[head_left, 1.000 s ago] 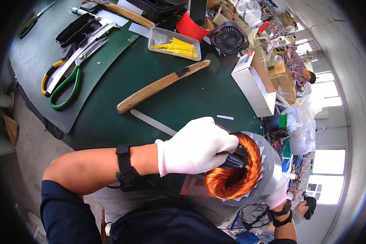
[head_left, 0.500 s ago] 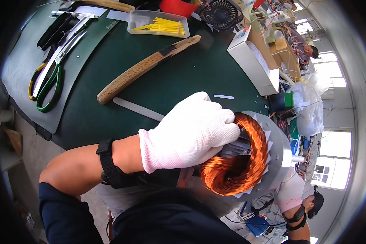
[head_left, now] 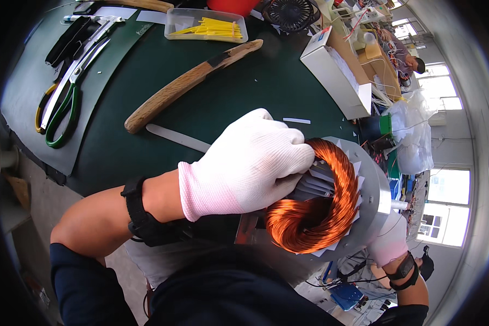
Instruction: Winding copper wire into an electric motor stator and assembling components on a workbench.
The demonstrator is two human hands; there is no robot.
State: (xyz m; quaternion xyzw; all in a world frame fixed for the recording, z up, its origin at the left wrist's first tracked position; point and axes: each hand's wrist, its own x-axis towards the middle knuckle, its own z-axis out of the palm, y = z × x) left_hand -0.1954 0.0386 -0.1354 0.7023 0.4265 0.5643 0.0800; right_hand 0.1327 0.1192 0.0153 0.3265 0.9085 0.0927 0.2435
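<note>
A thick ring of copper wire winding (head_left: pixel 339 179) bulges from the end of a round grey metal stator (head_left: pixel 372 187). White insulating paper tabs (head_left: pixel 357 202) stick out around the copper. My left hand (head_left: pixel 250 160), in a white knitted glove with a pink cuff, is closed at the winding's left side, fingertips curled out of sight against the copper. Across the stator, my right hand (head_left: pixel 390 236), gloved the same way, is against its outer right side; its fingers are hidden behind the metal. Grey slot pieces (head_left: pixel 315 183) show inside the ring.
On the green table lie a wooden stick (head_left: pixel 193 87), a flat pale strip (head_left: pixel 176 138) and green-handled scissors (head_left: pixel 73 95). Farther back are a clear tray (head_left: pixel 204 13) of yellow strips, a black fan-like part (head_left: pixel 292 13) and a white carton (head_left: pixel 331 81). Other people sit at the right.
The table and the things on it sit slightly higher in the picture. My left hand keeps its closed hold at the winding, and my right hand stays by the stator's outer side.
</note>
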